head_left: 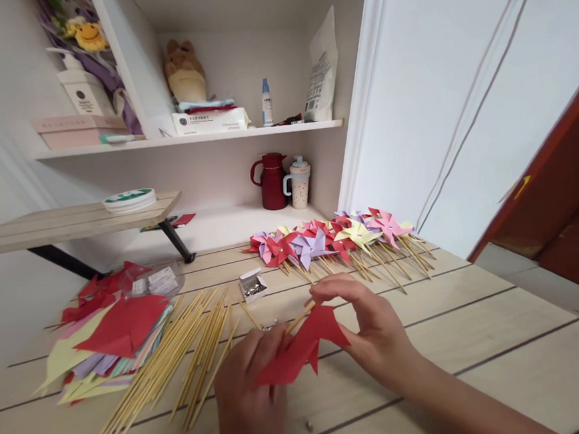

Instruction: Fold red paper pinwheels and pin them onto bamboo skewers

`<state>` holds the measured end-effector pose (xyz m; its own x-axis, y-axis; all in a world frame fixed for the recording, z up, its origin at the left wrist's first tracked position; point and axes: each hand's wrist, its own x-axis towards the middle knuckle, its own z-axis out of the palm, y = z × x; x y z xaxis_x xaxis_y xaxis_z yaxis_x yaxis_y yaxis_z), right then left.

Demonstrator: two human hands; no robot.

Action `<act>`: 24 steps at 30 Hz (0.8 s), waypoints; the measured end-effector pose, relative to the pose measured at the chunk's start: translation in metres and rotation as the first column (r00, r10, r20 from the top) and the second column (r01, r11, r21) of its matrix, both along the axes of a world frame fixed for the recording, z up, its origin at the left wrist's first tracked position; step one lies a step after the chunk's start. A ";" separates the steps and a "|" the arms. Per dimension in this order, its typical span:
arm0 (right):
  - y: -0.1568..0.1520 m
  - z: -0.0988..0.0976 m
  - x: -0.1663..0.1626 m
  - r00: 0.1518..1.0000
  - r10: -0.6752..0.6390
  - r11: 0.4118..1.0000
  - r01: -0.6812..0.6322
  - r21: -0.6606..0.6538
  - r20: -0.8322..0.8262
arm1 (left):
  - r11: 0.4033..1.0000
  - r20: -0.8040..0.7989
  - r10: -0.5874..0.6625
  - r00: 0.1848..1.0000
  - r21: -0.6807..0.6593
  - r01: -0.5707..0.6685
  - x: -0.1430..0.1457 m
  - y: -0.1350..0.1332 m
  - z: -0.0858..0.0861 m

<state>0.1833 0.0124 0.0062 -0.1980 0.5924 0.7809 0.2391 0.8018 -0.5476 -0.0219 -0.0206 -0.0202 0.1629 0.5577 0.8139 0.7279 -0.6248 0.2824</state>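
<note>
A red paper pinwheel (298,358) is held between my two hands above the table, its pointed blades folded. My left hand (252,374) is closed on its left side and on a thin wooden stick (297,319). My right hand (373,327) curves around the other side, its fingertips at the stick's upper end and its thumb at the paper's right edge. Where stick and paper meet is hidden. Beyond my hands stands a small open white box (253,287) of shiny metal pins. Several loose sticks (151,371) lie left of my left hand.
Several pinwheels on sticks (312,245) lie at the table's back right. Cut coloured paper (122,327) and a clear plastic box (167,280) are at left, near a raised wooden stand (79,220). A dark red jug (273,181) and a cup (299,184) stand behind.
</note>
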 end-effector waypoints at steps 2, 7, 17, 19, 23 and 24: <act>0.001 0.001 -0.001 0.999 -0.033 0.999 0.033 -0.008 0.043 | 0.996 -0.009 -0.017 1.000 -0.084 0.016 0.001 0.003 0.000; 0.010 -0.002 -0.004 0.994 -0.090 0.982 0.100 -0.162 0.067 | 0.967 0.028 0.050 0.998 -0.252 -0.041 0.007 0.008 -0.004; 0.038 -0.021 0.010 0.978 -0.207 0.915 0.199 -0.350 0.013 | 0.904 0.128 0.270 0.954 -0.374 -0.206 -0.009 0.029 -0.012; 0.038 -0.017 0.010 0.982 -0.180 0.921 0.146 -0.362 -0.061 | 0.905 0.127 0.282 0.951 -0.364 -0.220 -0.010 0.029 -0.012; 0.022 0.001 0.019 0.989 -0.024 0.943 -0.026 -0.331 -0.144 | 0.902 0.082 0.308 0.948 -0.342 -0.263 -0.010 0.027 -0.011; 0.012 0.005 0.025 0.990 -0.009 0.945 -0.038 -0.324 -0.141 | 0.898 0.062 0.312 0.948 -0.346 -0.273 -0.011 0.026 -0.011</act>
<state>0.2081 0.0246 0.0117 -0.1116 0.8164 0.5667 0.1317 0.5773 -0.8058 -0.0324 0.0057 -0.0309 -0.1303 0.8046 0.5794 0.8145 -0.2463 0.5252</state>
